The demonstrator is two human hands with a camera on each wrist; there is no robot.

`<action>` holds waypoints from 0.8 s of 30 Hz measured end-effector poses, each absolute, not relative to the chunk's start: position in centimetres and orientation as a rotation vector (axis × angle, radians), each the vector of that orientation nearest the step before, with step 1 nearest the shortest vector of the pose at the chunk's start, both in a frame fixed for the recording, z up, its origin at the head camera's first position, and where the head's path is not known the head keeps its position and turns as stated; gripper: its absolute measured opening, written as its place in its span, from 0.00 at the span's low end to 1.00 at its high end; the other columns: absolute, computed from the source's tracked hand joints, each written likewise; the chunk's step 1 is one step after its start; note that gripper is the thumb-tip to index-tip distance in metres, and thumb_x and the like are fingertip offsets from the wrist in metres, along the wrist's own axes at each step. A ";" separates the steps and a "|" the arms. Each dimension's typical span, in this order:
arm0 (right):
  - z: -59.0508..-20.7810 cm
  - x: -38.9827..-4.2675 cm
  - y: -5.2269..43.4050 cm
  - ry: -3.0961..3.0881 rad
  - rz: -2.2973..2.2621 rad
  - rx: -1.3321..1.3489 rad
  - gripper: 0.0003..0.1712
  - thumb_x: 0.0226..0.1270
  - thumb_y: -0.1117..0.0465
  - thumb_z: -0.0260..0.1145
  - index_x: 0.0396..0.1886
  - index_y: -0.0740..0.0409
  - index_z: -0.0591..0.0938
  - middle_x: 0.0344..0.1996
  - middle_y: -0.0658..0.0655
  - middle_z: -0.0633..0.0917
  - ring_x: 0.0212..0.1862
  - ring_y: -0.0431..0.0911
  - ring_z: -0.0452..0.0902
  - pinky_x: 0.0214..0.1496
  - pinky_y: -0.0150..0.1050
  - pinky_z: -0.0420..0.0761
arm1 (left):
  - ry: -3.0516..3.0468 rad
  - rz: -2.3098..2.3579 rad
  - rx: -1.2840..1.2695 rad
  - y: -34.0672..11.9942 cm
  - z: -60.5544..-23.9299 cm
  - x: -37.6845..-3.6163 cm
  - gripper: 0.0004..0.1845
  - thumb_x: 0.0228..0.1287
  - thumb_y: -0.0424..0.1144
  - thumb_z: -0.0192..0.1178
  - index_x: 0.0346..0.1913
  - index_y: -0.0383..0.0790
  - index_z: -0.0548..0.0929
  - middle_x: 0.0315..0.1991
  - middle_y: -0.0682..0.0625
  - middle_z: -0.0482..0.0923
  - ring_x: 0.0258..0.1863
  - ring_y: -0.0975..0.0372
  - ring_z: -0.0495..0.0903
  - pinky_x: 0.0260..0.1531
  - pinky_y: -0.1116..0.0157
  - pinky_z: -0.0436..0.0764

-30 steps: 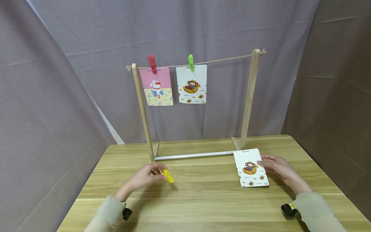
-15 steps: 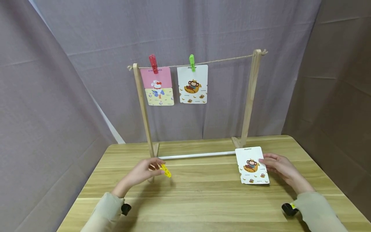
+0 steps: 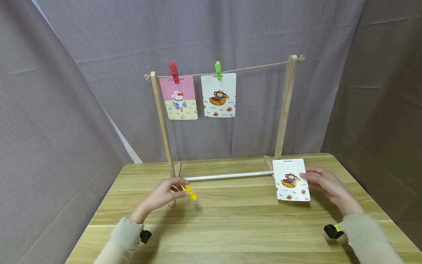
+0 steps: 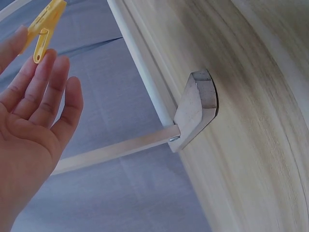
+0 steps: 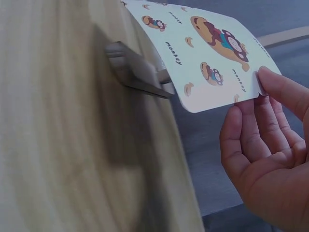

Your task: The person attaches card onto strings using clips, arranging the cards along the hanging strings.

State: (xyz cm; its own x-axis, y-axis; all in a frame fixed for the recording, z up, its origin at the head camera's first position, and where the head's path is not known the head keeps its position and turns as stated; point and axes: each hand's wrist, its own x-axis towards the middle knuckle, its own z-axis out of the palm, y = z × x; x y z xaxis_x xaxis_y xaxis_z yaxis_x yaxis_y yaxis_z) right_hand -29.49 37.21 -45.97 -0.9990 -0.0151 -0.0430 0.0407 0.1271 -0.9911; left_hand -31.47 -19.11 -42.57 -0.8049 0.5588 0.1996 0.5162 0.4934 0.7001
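Observation:
My left hand [image 3: 163, 194] pinches a yellow clothespin [image 3: 190, 192] between thumb and fingertips above the table's left half. The left wrist view shows the clothespin [image 4: 46, 24] at the fingertips. On the right, my right hand [image 3: 326, 185] grips the right edge of a white monkey card [image 3: 290, 179], thumb in front and fingers behind, held off the table. A second monkey card [image 3: 219, 102] hangs from the twine [image 3: 260, 67] by a green clothespin [image 3: 218, 71]. Left of it, a pink and yellow rabbit card [image 3: 179, 104] hangs by a red clothespin [image 3: 174, 72].
Two wooden posts, left post [image 3: 162, 124] and right post [image 3: 285, 110], carry the twine. A white rod [image 3: 227, 176] joins them low down, just above the wooden table [image 3: 224, 227]. Grey curtains [image 3: 257, 29] hang behind and at the sides.
My right hand has raised the monkey card and shifted it slightly right, away from me. My left hand, still pinching the yellow clothespin, has moved up a little.

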 end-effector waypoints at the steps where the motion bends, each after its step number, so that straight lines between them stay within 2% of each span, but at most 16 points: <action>1: -45.7 -29.5 37.3 2.306 -2.074 0.021 0.05 0.74 0.60 0.64 0.46 0.48 0.80 0.36 0.39 0.84 0.39 0.35 0.80 0.42 0.31 0.81 | 2.667 1.218 0.962 -19.1 -42.6 -31.5 0.16 0.66 0.45 0.69 0.53 0.43 0.84 0.43 0.54 0.82 0.41 0.60 0.80 0.46 0.57 0.82; 3: -45.2 -29.6 37.7 2.264 -2.132 -0.008 0.06 0.74 0.63 0.63 0.42 0.45 0.81 0.35 0.40 0.85 0.38 0.35 0.81 0.42 0.31 0.82 | 2.661 1.210 0.968 -19.2 -42.7 -31.5 0.16 0.66 0.44 0.68 0.54 0.42 0.84 0.44 0.53 0.82 0.41 0.60 0.80 0.46 0.57 0.82; 9: -43.5 -29.6 38.6 2.176 -2.282 -0.103 0.11 0.74 0.68 0.61 0.39 0.45 0.83 0.34 0.43 0.86 0.37 0.36 0.82 0.40 0.30 0.83 | 2.645 1.188 1.007 -19.2 -43.0 -31.5 0.17 0.67 0.44 0.68 0.55 0.41 0.84 0.45 0.52 0.84 0.41 0.60 0.81 0.46 0.57 0.82; 18: -40.0 -29.6 39.1 2.207 -2.316 -0.082 0.08 0.74 0.66 0.63 0.42 0.46 0.82 0.33 0.46 0.87 0.35 0.37 0.82 0.37 0.29 0.83 | 2.638 1.175 1.041 -18.8 -43.2 -31.6 0.16 0.67 0.43 0.68 0.54 0.40 0.84 0.42 0.53 0.83 0.39 0.62 0.81 0.42 0.62 0.82; 24: -37.8 -30.0 39.0 2.111 -2.435 -0.136 0.09 0.73 0.70 0.62 0.41 0.51 0.83 0.32 0.48 0.87 0.35 0.38 0.82 0.37 0.31 0.83 | 2.628 1.177 1.037 -18.6 -43.4 -31.6 0.16 0.67 0.42 0.68 0.54 0.40 0.84 0.43 0.54 0.83 0.39 0.63 0.81 0.42 0.63 0.82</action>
